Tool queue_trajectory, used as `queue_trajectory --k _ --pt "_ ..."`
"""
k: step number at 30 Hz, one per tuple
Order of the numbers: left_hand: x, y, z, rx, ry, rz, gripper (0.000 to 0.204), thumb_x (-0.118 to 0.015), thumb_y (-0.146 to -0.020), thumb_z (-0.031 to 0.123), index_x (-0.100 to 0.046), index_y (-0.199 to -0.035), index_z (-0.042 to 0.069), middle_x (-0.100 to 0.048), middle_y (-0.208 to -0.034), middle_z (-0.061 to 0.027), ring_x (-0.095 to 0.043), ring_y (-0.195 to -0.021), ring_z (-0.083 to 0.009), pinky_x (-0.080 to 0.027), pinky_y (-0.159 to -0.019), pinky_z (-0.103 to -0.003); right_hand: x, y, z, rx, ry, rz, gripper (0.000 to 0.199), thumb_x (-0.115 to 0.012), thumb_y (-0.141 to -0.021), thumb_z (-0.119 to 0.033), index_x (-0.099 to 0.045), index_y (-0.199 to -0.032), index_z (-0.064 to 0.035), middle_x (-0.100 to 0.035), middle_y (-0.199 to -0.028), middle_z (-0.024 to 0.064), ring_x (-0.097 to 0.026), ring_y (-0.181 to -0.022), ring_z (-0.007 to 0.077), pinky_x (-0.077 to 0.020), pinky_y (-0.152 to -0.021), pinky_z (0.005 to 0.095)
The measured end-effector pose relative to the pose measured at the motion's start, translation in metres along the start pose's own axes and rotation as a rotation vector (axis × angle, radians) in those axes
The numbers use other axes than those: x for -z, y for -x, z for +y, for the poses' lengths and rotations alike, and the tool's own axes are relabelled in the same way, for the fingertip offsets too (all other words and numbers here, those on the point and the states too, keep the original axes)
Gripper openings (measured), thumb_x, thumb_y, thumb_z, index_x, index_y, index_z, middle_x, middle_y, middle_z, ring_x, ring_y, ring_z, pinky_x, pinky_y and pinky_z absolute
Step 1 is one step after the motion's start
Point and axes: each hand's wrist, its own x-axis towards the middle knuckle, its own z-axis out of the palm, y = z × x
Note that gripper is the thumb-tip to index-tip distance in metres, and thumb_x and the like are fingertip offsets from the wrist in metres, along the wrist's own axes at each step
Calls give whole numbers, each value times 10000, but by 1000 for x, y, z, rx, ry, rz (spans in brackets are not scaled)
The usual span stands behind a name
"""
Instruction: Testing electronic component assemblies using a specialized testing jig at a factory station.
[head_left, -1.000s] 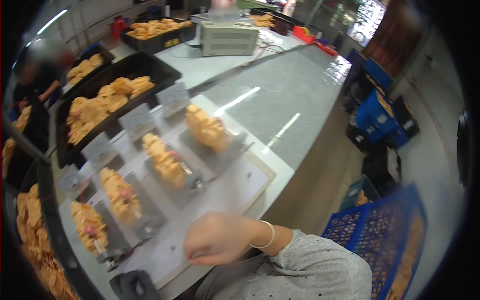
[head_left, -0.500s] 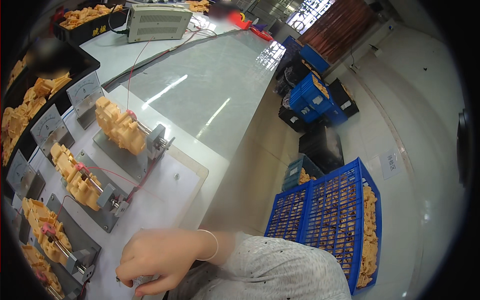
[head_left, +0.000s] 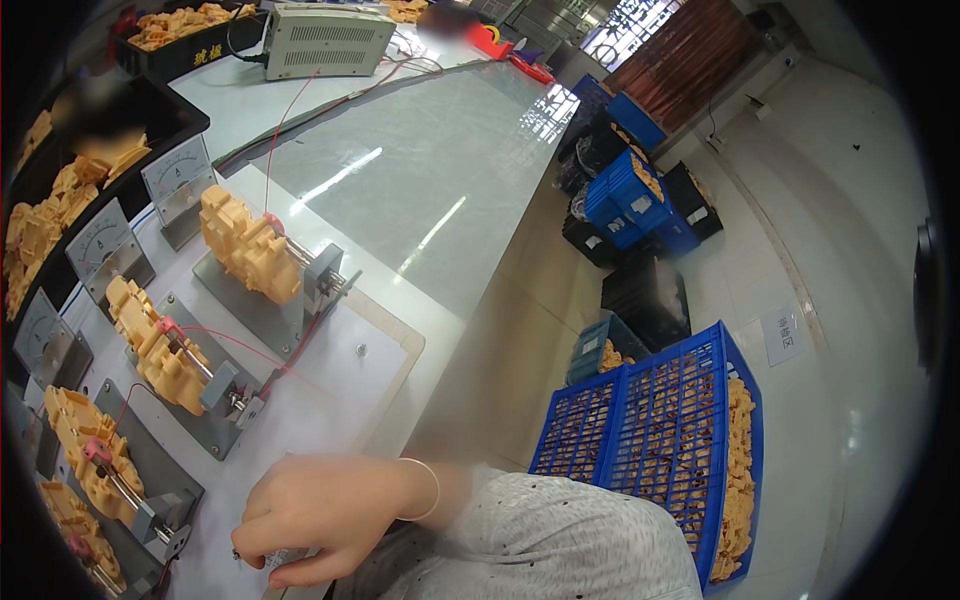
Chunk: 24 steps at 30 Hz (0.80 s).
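Note:
My right hand (head_left: 325,520) rests low over the white sheet at the table's front, with a thin bracelet at the wrist. Its fingers are curled toward the thumb. A small dark metallic bit and something pale grey show between them, too covered to name. To its left stand several grey metal test fixtures in a row, each with a yellow plastic moulded part. The nearest fully seen yellow part (head_left: 95,455) is pressed by a pink-tipped rod; beyond it are a middle part (head_left: 158,345) and a far part (head_left: 248,245). My left hand is not in view.
Needle meters (head_left: 108,245) stand behind the fixtures. Black bins of yellow parts (head_left: 185,55) and a beige power unit (head_left: 328,45) sit farther back, with red wires running over. On the floor at right are blue crates (head_left: 722,450) and black crates (head_left: 645,295).
The whole view has shifted slightly, so the fixtures and table appear a little farther right. My right hand keeps the same curled pose in nearly the same place.

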Motion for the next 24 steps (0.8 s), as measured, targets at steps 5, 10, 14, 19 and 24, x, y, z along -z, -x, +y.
queue_trajectory --k 5,10,14,19,24 --pt "-8 -12 28 -1 -113 52 158 -673 -862 136 -656 -771 7 -588 -728 -142 -557 -701 -292 -449 -641 -407 -3 -7 -8 -106 112 86 234 -636 -812 -168 -490 -921 -22 -578 -697 124 -577 -651 355 -423 -561 442" --pt "-13 -15 39 -3 -206 87 210 -668 -885 168 -665 -743 14 -596 -709 -140 -568 -674 -289 -455 -610 -412 -19 -18 -11 -280 262 121 264 -680 -730 -155 -506 -866 -10 -576 -690 140 -591 -681 366 -439 -597 442" --pt "-15 -9 31 26 -146 133 251 -676 -883 212 -663 -734 11 -595 -693 -138 -560 -643 -295 -458 -610 -414 -23 -21 -10 -265 289 127 262 -690 -725 -155 -505 -836 -5 -567 -726 133 -591 -737 346 -452 -638 421" --pt "-17 -7 22 8 -118 176 236 -680 -862 179 -644 -705 6 -575 -669 -126 -536 -628 -286 -439 -603 -411 -30 -17 -7 -84 272 185 234 -691 -713 -119 -492 -776 -12 -521 -816 117 -552 -824 312 -452 -649 405" --pt "-20 -6 12 14 -91 198 196 -678 -834 113 -617 -683 3 -541 -650 -118 -504 -626 -281 -412 -602 -411 -30 -20 -3 21 248 208 234 -688 -701 -90 -475 -752 -11 -461 -852 123 -497 -841 299 -443 -649 394"
